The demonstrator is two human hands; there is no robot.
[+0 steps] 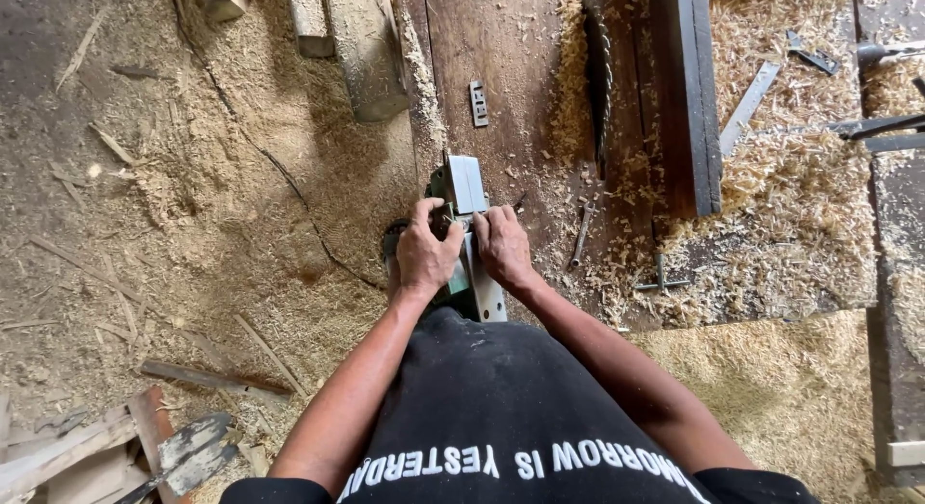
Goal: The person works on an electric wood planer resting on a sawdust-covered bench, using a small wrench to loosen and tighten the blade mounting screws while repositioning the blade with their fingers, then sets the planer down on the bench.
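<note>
Both hands are resting on an upturned electric planer [464,229], a green-bodied tool with a flat grey metal sole facing up. The planer is lying on the near part of a dark wooden table [501,70], close to its left edge and right in front of the person's body. Its long axis is running away from the person, roughly up and down the view, with the far end of the sole pointing toward the table's far side and tilting slightly to the right.

The left hand [424,249] is gripping the planer's left side near the middle, its fingers [424,213] curling over the top edge by the gap in the sole. The right hand [503,246] is pressing on the right side, its fingers bent inward toward the same spot. What exactly the fingertips are pinching there is too small to tell.

A small grey metal plate [478,103] is lying farther up the table, well apart from the hands. A slim metal wrench [582,232] is lying just right of the right hand among wood shavings [800,196]. A long dark plank [686,90] is lying along the table to the right. Sawdust is covering the floor [193,215] on the left, with a thin dark cable [279,176] trailing across it toward the planer.
</note>
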